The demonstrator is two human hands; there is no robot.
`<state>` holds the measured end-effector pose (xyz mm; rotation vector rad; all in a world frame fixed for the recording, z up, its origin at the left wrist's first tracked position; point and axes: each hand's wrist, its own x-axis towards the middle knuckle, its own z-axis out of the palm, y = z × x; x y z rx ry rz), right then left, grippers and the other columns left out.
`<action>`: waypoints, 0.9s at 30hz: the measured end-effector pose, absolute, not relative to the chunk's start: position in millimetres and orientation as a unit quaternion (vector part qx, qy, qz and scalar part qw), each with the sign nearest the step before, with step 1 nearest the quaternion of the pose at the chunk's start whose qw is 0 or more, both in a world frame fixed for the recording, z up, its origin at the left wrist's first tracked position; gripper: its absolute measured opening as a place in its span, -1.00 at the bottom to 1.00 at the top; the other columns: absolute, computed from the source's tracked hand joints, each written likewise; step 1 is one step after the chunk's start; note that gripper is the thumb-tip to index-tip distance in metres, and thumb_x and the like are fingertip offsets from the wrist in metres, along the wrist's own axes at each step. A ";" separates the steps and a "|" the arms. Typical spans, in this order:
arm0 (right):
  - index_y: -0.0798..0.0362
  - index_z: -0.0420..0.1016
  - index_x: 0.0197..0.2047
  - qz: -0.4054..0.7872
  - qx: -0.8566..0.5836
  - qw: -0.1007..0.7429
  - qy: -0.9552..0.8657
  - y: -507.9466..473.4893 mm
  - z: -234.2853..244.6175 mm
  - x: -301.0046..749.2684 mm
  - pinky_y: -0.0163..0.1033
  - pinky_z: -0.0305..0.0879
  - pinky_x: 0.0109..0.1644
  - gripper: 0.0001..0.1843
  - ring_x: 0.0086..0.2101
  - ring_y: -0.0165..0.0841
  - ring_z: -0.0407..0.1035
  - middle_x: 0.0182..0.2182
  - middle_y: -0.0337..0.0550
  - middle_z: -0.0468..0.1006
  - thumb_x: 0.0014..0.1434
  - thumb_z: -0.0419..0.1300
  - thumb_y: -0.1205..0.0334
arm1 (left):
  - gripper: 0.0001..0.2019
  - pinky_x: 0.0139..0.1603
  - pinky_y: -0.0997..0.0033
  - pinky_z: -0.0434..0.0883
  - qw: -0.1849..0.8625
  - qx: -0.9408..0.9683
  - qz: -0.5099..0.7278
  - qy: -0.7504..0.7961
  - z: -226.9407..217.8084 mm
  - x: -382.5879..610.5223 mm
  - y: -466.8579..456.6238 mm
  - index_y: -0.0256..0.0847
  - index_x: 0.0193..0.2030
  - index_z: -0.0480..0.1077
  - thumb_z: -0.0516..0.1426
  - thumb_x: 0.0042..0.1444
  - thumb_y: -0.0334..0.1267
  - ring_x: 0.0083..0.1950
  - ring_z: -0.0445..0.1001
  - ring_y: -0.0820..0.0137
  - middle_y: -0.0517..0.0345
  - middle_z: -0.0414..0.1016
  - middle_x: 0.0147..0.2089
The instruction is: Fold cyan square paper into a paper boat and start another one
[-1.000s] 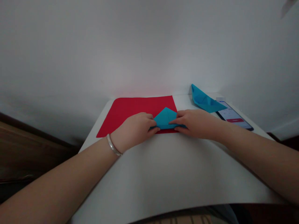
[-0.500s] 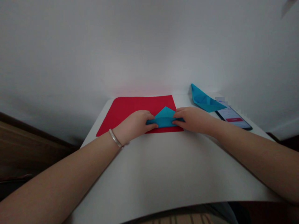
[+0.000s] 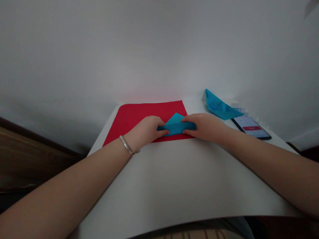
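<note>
A piece of folded blue paper (image 3: 176, 128) lies over the near right part of a red sheet (image 3: 139, 116). Its far side rises to a triangular point, and a long strip runs along the near side. My left hand (image 3: 147, 131), with a silver bangle at the wrist, pinches the left end between thumb and fingers. At the other end my right hand (image 3: 203, 126) grips the paper, thumb in front and fingers behind. Parts of both ends are hidden by the fingers.
A folded blue paper boat (image 3: 221, 108) stands at the back right near the wall, partly over a phone (image 3: 251, 127) with a lit screen. All rest on a white table (image 3: 179, 179). Wooden furniture (image 3: 27, 159) is at the left.
The near strip of the blue paper now bulges and curves more between my hands. My right fingers have shifted slightly left along it. Both hands keep hold.
</note>
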<state>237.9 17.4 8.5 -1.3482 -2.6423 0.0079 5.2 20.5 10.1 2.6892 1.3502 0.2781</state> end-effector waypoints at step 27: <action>0.04 0.52 -0.23 0.037 -0.423 0.042 -0.905 33.3 6.9 230.3 -0.22 0.20 -0.27 -0.73 -0.32 -0.26 0.40 -0.30 -0.09 0.57 0.19 0.12 0.03 | -0.74 -0.42 0.43 0.21 0.105 0.857 0.091 0.497 9.2 3.6 15.9 -0.20 -0.21 0.46 0.16 0.10 -0.06 -0.38 0.41 0.36 0.14 0.51 -0.33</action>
